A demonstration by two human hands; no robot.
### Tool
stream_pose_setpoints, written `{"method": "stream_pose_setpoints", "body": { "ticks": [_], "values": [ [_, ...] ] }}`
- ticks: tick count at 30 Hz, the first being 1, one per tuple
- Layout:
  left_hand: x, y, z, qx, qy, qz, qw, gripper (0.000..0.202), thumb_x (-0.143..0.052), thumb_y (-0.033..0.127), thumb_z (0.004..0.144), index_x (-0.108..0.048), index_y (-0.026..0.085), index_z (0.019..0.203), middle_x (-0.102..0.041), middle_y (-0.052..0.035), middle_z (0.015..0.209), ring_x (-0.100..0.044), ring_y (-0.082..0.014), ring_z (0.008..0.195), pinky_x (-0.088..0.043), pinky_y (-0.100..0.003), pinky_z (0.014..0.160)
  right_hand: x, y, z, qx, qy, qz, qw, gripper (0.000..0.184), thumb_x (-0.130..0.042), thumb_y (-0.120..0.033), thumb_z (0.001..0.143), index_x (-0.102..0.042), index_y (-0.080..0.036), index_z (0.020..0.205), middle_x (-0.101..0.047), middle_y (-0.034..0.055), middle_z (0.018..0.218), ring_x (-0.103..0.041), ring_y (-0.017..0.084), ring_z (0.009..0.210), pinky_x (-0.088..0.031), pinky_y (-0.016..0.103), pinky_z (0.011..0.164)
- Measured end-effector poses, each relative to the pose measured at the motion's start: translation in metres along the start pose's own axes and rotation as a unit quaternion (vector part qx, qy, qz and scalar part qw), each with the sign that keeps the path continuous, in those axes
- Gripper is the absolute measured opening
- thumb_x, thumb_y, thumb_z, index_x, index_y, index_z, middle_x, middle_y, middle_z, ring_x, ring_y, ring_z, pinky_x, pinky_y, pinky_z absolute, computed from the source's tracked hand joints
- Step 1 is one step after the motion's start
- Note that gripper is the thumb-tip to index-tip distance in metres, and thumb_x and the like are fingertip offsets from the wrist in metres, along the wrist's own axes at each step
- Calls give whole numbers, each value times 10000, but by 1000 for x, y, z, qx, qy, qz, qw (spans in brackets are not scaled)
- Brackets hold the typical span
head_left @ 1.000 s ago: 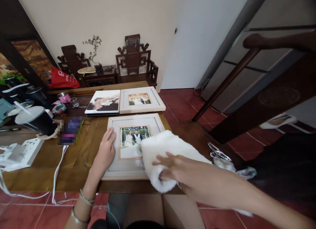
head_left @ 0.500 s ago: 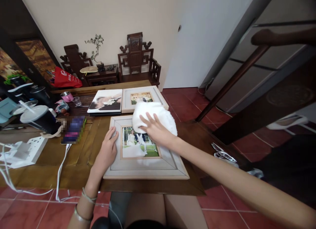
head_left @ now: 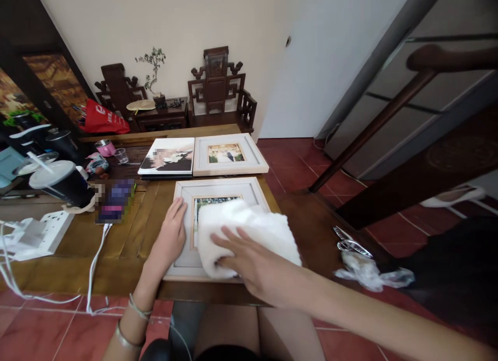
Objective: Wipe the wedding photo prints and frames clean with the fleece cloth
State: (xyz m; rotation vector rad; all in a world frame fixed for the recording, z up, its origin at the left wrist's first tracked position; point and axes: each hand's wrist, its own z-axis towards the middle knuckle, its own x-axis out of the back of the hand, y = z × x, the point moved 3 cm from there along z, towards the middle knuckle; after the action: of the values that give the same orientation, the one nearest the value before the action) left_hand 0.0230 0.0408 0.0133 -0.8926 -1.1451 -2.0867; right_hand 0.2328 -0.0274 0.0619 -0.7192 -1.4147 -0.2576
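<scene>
A pale picture frame [head_left: 181, 192] with a photo inside lies flat near the table's front edge. My left hand [head_left: 171, 236] holds its left side, fingers together over the border. A folded white towel [head_left: 249, 221] covers much of the photo and the frame's lower right part. Pressed on that towel is my right hand [head_left: 252, 262], its fingers bent into the cloth and the thumb partly hidden. Behind lie a second framed photo [head_left: 249, 143] and, beside it, a white-edged photo panel [head_left: 182, 146].
On the wooden table [head_left: 128, 273] to the left are a phone [head_left: 116, 200] on a charging cable, a power strip [head_left: 50, 231] and a lidded cup [head_left: 62, 182]. Scissors [head_left: 352, 241] and a crumpled plastic bag [head_left: 365, 270] lie at the right.
My right hand and the white towel have moved from the frame's top right down toward its lower right, covering most of the photo. My left hand stays on the left border.
</scene>
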Motion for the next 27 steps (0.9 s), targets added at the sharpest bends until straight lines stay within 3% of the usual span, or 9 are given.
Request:
{"method": "stream_pose_setpoints", "body": {
  "ticks": [3, 9, 12, 16, 21, 24, 27],
  "values": [
    [-1, -1, 0, -7, 1, -3, 1000, 445, -331, 103, 902, -503, 120, 1312, -409, -164, 1457, -320, -235, 1392, -281, -474, 1149, -6, 27, 29, -28, 62, -60, 996, 565, -444, 53, 693, -625, -166, 1180, -334, 153, 1497, -154, 369, 1398, -192, 593, 1117],
    [-1, -5, 0, -12, 1, -14, 1000, 432, -334, 107, 900, -525, 115, 1288, -416, -169, 1448, -327, -242, 1388, -280, -480, 1147, 10, 74, 82, -88, 115, -126, 981, 615, -411, 99, 703, -547, -99, 1269, -221, 180, 1535, -95, 424, 1398, -154, 689, 1068],
    [-1, -6, 0, -12, 4, -20, 1000, 440, -343, 99, 891, -531, 142, 1287, -427, -149, 1446, -341, -242, 1381, -291, -490, 1141, 6, 65, 88, -91, 90, -120, 984, 612, -440, 89, 715, -562, -152, 1265, -239, 122, 1541, -82, 437, 1397, -141, 694, 1072],
    [-1, -4, 0, -3, 10, -23, 1000, 450, -330, 105, 897, -518, 145, 1304, -425, -141, 1450, -334, -234, 1385, -284, -477, 1146, 1, 25, 66, -56, -15, -76, 995, 495, -550, 7, 740, -622, -178, 1193, -304, 117, 1516, -158, 462, 1378, -203, 703, 1048],
    [3, 6, 2, 23, -15, -26, 999, 433, -307, 218, 957, -463, 126, 1351, -390, -150, 1473, -298, -227, 1402, -239, -459, 1163, 27, -19, 23, 13, -149, 66, 987, 513, -448, 30, 742, -639, -225, 1144, -425, 54, 1459, -292, 358, 1367, -336, 601, 1042],
    [8, 13, 2, 22, -23, -50, 998, 461, -302, 306, 978, -387, 163, 1407, -328, -122, 1515, -250, -213, 1422, -202, -453, 1174, 33, -17, 27, 12, -127, 60, 990, 498, -442, 24, 735, -643, -222, 1118, -532, 48, 1372, -374, 309, 1334, -388, 516, 1038],
    [13, 17, 1, 15, -29, -85, 996, 496, -267, 355, 987, -308, 182, 1451, -264, -96, 1548, -204, -195, 1437, -165, -425, 1185, 24, 2, 60, -45, -47, -21, 998, 560, -448, 58, 710, -592, -174, 1199, -399, 115, 1469, -284, 365, 1369, -330, 596, 1044]
  ]
}}
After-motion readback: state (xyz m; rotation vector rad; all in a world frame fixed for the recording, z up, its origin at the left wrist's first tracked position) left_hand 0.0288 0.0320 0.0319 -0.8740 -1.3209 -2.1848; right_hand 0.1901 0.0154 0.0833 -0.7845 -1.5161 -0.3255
